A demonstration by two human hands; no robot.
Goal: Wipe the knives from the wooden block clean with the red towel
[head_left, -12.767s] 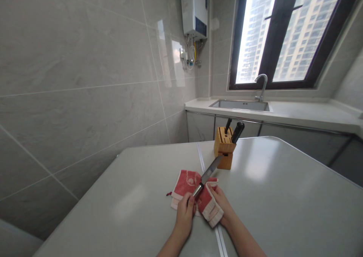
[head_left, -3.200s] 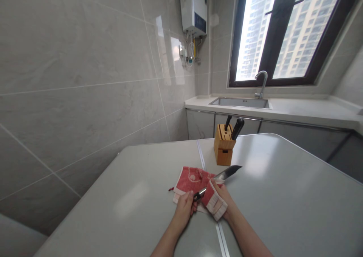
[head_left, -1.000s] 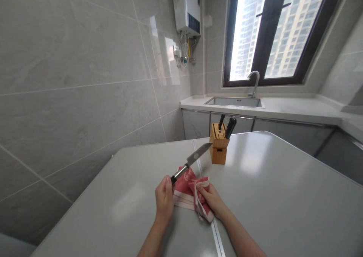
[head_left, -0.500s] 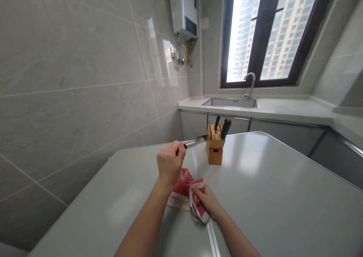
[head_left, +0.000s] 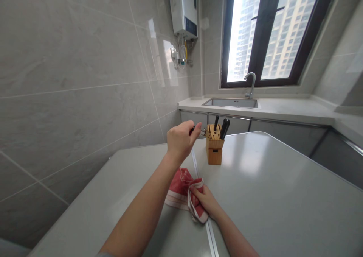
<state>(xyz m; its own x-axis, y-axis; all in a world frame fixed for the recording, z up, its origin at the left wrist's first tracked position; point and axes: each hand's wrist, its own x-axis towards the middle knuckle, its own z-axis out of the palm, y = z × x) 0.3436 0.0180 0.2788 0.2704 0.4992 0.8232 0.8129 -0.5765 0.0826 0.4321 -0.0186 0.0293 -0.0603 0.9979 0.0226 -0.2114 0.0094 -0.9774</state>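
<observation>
My left hand (head_left: 183, 139) is closed in a fist around the dark handle of a knife (head_left: 203, 132). Only a short metal part shows past my thumb, reaching to the upper left side of a wooden knife block (head_left: 215, 156). Whether its tip is in a slot, I cannot tell. Two black-handled knives (head_left: 225, 129) stand in the block. Lower down, my right hand (head_left: 208, 202) grips a bunched red and white cloth (head_left: 195, 200) between thumb and fingers. Part of this cloth lies spread on the table under my left forearm.
The pale grey table (head_left: 269, 181) has a seam strip (head_left: 211, 234) running across it. Behind stand a counter with a sink (head_left: 231, 103) and a tap (head_left: 250, 84). A tiled wall (head_left: 85, 67) rises on the left, with a water heater (head_left: 183, 11) farther back.
My left hand has moved up, forward and to the right, bringing the knife closer to the block. My right hand and the cloth have barely shifted.
</observation>
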